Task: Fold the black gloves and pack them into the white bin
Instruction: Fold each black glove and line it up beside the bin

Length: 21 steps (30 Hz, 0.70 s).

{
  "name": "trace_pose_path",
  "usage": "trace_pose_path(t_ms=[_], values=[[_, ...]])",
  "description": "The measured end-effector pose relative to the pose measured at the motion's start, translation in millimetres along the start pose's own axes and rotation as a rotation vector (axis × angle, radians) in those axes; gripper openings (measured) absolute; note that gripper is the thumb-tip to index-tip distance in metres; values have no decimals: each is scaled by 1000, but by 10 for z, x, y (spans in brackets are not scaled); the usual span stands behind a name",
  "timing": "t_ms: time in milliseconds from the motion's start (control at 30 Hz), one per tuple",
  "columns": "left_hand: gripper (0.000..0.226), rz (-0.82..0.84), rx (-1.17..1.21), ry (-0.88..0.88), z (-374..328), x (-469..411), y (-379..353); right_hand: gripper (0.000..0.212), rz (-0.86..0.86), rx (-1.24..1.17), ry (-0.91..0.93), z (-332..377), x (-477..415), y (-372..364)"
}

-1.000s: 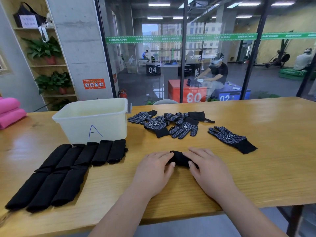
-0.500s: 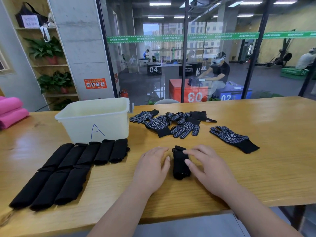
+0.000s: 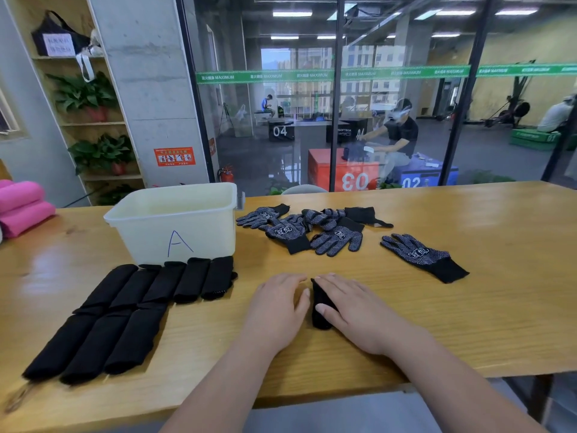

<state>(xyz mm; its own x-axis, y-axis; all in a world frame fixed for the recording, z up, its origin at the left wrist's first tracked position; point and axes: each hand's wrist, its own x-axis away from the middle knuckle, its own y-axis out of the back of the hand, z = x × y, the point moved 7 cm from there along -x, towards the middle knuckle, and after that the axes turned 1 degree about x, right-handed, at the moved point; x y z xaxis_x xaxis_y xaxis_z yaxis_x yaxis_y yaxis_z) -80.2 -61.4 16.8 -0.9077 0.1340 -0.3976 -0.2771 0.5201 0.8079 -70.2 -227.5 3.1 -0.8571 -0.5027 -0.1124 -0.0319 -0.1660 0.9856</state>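
Now the folded glove (image 3: 321, 322) lies lengthwise, pointing away, under the flat, pressing right hand (image 3: 354, 307); the left hand (image 3: 278, 304) rests flat just beside it.

White bin (image 3: 212, 242): translucent-white plastic, upright, open top, blue "A" on the near wall, left-centre of the table. Folded gloves (image 3: 131, 307): plain black narrow bundles side by side in two rows just in front of the bin, five behind and three in front. Unfolded gloves (image 3: 306, 228): black with pale grip dots, in a loose overlapping pile right of the bin. Single glove (image 3: 421, 254): flat, palm up, apart to the right. One folded glove (image 3: 320, 320) lies near the front edge, partly under the right hand (image 3: 356, 310).
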Motion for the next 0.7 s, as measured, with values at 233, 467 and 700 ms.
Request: trace_pose_path(t_ms=[233,467,700], values=[[38,5,-164,-60,-170,55,63,65,-214,-215,-45,7,177,242],[42,51,-253,-87,-131,270,272,54,-130,-169,-79,56,312,147],[42,21,-245,-20,157,628,701,54,-49,-192,20,481,277,97]])
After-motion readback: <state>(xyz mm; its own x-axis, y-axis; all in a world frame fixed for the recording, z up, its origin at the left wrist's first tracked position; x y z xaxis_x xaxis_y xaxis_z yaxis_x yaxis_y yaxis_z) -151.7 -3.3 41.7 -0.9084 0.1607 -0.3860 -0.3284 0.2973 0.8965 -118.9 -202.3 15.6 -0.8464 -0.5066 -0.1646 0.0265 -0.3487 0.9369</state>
